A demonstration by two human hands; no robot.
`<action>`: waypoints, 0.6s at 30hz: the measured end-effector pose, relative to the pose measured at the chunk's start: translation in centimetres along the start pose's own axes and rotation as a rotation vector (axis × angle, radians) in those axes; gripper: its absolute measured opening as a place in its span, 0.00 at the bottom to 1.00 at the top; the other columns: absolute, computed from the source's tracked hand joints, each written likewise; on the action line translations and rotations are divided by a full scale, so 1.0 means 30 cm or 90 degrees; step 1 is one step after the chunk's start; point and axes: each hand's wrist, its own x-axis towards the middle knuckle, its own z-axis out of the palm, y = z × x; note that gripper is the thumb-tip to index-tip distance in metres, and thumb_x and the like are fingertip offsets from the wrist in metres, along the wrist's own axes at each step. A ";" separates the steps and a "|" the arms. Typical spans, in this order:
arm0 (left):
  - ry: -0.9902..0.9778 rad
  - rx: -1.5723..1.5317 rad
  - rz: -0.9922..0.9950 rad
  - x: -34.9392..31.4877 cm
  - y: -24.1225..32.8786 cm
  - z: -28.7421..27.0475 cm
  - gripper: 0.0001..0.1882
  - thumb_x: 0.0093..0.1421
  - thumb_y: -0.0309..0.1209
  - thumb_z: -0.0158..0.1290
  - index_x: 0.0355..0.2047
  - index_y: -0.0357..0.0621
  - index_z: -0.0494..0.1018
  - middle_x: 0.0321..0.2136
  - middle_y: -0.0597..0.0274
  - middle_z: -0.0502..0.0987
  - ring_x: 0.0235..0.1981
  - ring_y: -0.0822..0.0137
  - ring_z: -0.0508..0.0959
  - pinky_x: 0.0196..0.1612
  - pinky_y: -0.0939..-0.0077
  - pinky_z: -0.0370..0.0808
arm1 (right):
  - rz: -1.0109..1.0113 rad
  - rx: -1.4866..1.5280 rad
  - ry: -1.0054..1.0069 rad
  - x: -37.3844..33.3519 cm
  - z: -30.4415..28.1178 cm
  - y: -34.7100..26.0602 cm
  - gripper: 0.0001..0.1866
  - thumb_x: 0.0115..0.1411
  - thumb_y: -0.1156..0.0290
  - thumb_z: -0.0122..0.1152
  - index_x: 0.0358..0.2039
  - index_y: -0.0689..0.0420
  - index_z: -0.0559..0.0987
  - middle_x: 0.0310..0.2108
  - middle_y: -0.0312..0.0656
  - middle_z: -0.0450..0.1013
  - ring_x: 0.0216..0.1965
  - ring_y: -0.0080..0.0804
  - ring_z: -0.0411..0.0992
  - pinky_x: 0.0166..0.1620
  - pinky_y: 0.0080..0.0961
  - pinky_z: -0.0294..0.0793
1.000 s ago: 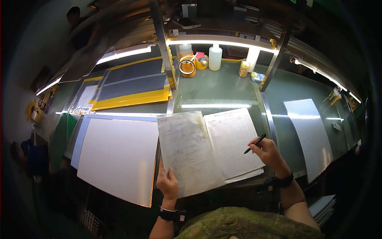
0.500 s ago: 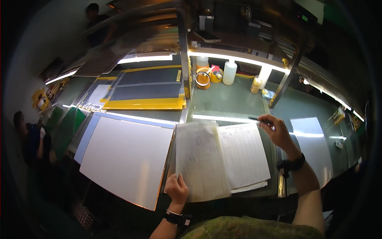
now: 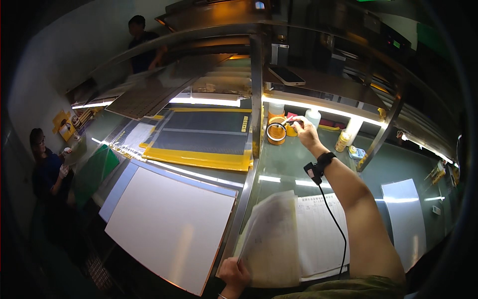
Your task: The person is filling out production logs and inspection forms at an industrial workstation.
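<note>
My left hand (image 3: 234,274) is closed on the left edge of a cloudy see-through cover sheet (image 3: 271,239), which bends up a little. Beside it lies a stack of printed form paper (image 3: 321,231) with ruled columns, partly behind my right forearm. Stretched far over the bench, my right hand (image 3: 306,133) has its fingers pinched at the rim of an orange round container (image 3: 276,135). A slim pen, small and hard to make out, shows at those fingertips. A dark band with a small device and a black cable sits on my right wrist.
A large white panel (image 3: 169,224) lies on the left over a blue sheet. Behind it are yellow-edged dark screens (image 3: 199,137). A white bottle (image 3: 312,117), a yellow can (image 3: 342,141), and a metal post (image 3: 256,89) stand near. A person (image 3: 47,164) works at far left.
My right hand has moved forward and left with the pen, from above the form to the orange container. The cover sheet's left edge now bows upward in my left hand. The view has shifted.
</note>
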 end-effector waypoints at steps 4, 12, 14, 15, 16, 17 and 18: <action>0.033 -0.004 -0.002 -0.098 -0.058 0.018 0.06 0.59 0.26 0.53 0.27 0.41 0.67 0.19 0.51 0.68 0.20 0.47 0.71 0.22 0.57 0.64 | 0.055 -0.098 -0.022 0.084 0.093 0.083 0.14 0.65 0.62 0.54 0.43 0.58 0.78 0.33 0.46 0.80 0.37 0.42 0.79 0.44 0.35 0.76; 0.034 -0.013 0.000 -0.044 -0.030 -0.006 0.06 0.59 0.25 0.52 0.27 0.41 0.67 0.19 0.51 0.68 0.19 0.46 0.70 0.22 0.56 0.63 | 0.047 -0.208 0.034 0.121 0.098 0.142 0.23 0.61 0.62 0.60 0.54 0.57 0.74 0.40 0.52 0.78 0.42 0.47 0.78 0.48 0.37 0.76; -0.002 -0.013 0.001 -0.027 -0.025 -0.010 0.03 0.60 0.25 0.52 0.30 0.41 0.69 0.21 0.51 0.69 0.21 0.48 0.71 0.23 0.56 0.65 | 0.095 -0.206 -0.066 0.050 -0.011 0.076 0.19 0.59 0.69 0.60 0.51 0.59 0.76 0.37 0.50 0.79 0.40 0.42 0.78 0.46 0.31 0.77; -0.028 -0.010 0.003 -0.015 -0.015 -0.013 0.02 0.61 0.25 0.51 0.33 0.40 0.70 0.22 0.52 0.70 0.23 0.49 0.72 0.25 0.57 0.67 | 0.062 -0.201 -0.080 0.005 -0.063 0.078 0.17 0.58 0.70 0.60 0.48 0.60 0.77 0.33 0.47 0.79 0.36 0.36 0.77 0.43 0.29 0.76; -0.047 -0.023 0.009 -0.017 -0.011 -0.017 0.02 0.61 0.25 0.51 0.33 0.40 0.70 0.22 0.52 0.70 0.23 0.49 0.72 0.25 0.57 0.67 | 0.033 -0.203 -0.093 -0.062 -0.132 0.079 0.15 0.58 0.71 0.60 0.45 0.61 0.78 0.29 0.44 0.78 0.32 0.30 0.76 0.39 0.27 0.76; -0.035 -0.012 0.005 -0.017 -0.021 -0.012 0.02 0.61 0.24 0.51 0.34 0.40 0.71 0.22 0.52 0.70 0.23 0.48 0.72 0.25 0.57 0.67 | 0.032 -0.231 -0.136 -0.118 -0.187 0.075 0.13 0.58 0.71 0.61 0.43 0.61 0.78 0.31 0.45 0.79 0.32 0.30 0.76 0.39 0.26 0.76; -0.024 0.000 0.003 -0.020 -0.029 -0.013 0.02 0.62 0.23 0.51 0.34 0.39 0.71 0.23 0.51 0.70 0.24 0.48 0.72 0.25 0.57 0.67 | 0.032 -0.267 -0.205 -0.208 -0.260 0.067 0.12 0.58 0.71 0.62 0.42 0.62 0.79 0.32 0.44 0.79 0.33 0.31 0.76 0.39 0.27 0.76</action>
